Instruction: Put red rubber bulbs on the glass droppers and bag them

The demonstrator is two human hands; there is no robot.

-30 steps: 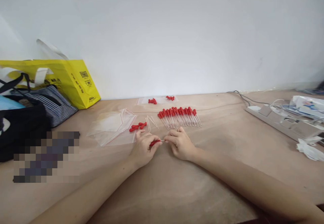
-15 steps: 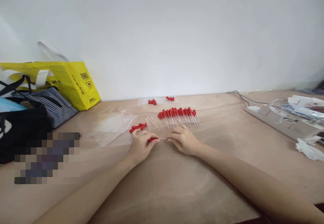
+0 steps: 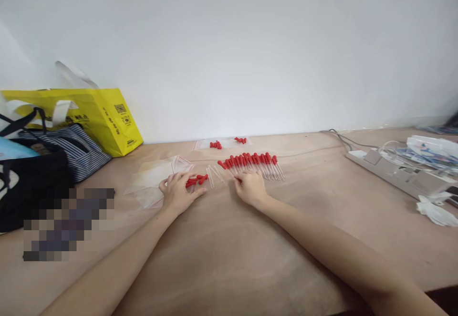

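My right hand [image 3: 251,188] is closed on the thin tube of a dropper, whose red bulb [image 3: 222,164] points up and left at the left end of a row. That row of droppers [image 3: 254,160] with red rubber bulbs and clear tubes lies slanted side by side; my hand hides some tube ends. My left hand [image 3: 178,193] is open, thumb apart, its fingers at a small pile of loose red bulbs [image 3: 201,179] and partly covering it. Several bare clear tubes [image 3: 212,177] lie between the two hands.
Clear zip bags [image 3: 150,182] lie beyond my left hand. Near the wall, another bag holds red bulbs [image 3: 215,145]. At left stand a yellow bag [image 3: 118,120], a striped pouch [image 3: 80,149] and a black bag [image 3: 39,182]. A power strip [image 3: 386,170] with cables sits at right.
My left hand has let go of the red bulb and moved left to the loose bulbs. My right hand has brought the dropper to the left end of the row.
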